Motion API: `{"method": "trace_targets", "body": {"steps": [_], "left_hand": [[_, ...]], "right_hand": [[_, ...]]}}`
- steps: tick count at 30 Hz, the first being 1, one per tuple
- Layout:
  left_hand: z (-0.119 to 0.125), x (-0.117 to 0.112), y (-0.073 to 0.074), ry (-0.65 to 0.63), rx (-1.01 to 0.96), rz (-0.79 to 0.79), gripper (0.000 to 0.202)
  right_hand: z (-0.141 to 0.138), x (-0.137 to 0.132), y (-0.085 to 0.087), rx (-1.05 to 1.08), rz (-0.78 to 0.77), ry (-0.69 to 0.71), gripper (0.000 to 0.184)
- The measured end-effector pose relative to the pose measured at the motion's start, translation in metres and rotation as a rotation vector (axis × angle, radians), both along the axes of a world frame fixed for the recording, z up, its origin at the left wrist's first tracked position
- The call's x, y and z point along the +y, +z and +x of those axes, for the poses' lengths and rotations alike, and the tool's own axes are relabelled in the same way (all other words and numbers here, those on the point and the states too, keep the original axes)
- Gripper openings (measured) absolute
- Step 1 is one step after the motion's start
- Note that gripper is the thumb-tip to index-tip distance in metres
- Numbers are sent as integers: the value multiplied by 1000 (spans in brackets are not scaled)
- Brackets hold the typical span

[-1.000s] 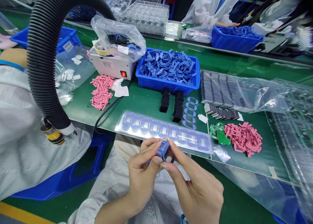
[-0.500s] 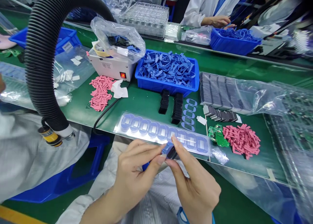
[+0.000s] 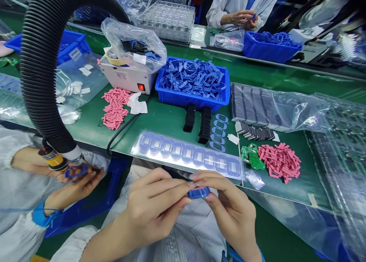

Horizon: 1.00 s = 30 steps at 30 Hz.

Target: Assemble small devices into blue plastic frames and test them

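Observation:
Both my hands meet over my lap, below the table's front edge. My left hand [image 3: 151,208] and my right hand [image 3: 231,208] pinch a small blue plastic frame [image 3: 198,193] between their fingertips; it lies flat, with a bit of pink showing on top. Just beyond them a clear strip of blue oval pads [image 3: 188,155] lies along the table edge. A blue bin of blue frames [image 3: 194,81] stands behind it. Pink pads [image 3: 278,161] are heaped to the right, beside a green circuit board [image 3: 251,157].
A black corrugated hose [image 3: 37,75] arches at the left. A co-worker's hands [image 3: 71,178] hold a blue ring under its nozzle. A white box with a red switch [image 3: 128,77], another pink pile [image 3: 114,107], black part stacks [image 3: 200,121] and bagged trays [image 3: 271,105] fill the green table. Another person works across it.
My hands dropped lower and turned the blue frame from upright to flat. The co-worker's hands came into view at the left, holding a blue ring under the hose.

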State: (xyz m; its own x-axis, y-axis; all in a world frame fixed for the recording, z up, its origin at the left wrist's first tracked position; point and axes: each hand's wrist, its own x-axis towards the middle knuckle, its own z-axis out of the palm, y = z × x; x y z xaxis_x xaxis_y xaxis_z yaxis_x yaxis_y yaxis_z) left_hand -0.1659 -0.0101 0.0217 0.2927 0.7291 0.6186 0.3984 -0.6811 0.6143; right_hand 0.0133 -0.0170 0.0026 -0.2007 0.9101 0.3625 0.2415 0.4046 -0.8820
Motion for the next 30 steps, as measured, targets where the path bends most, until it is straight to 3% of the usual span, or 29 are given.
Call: {"method": "trace_targets", "body": {"steps": [5,16,20,23,25,27,30], "left_hand": [[-3,-1,1,-9,84,-100,21],[6,-1,-8,3,-92,-161,13],[2,1,-9,-4,42,-118,20],[3,2,-11,9,92,-69,25],[5,0,-13,35,38,-91,27],[8,-1,-14,59,-28,-112,29],[11,-3,-15,72,-79,-116,31]], "right_hand": [[3,1,1,-18,68,3,14],[2,-2,5,-257,220,-11,23],[3,4,7,-325,279,-7,20],[-3,5,8,-325,307,-83,17],[-9,2,8,-308,298,-198,28],[-14,-2,7,-261,229,-306,35],[-18,-8,7,-170,58,-379,31]]}}
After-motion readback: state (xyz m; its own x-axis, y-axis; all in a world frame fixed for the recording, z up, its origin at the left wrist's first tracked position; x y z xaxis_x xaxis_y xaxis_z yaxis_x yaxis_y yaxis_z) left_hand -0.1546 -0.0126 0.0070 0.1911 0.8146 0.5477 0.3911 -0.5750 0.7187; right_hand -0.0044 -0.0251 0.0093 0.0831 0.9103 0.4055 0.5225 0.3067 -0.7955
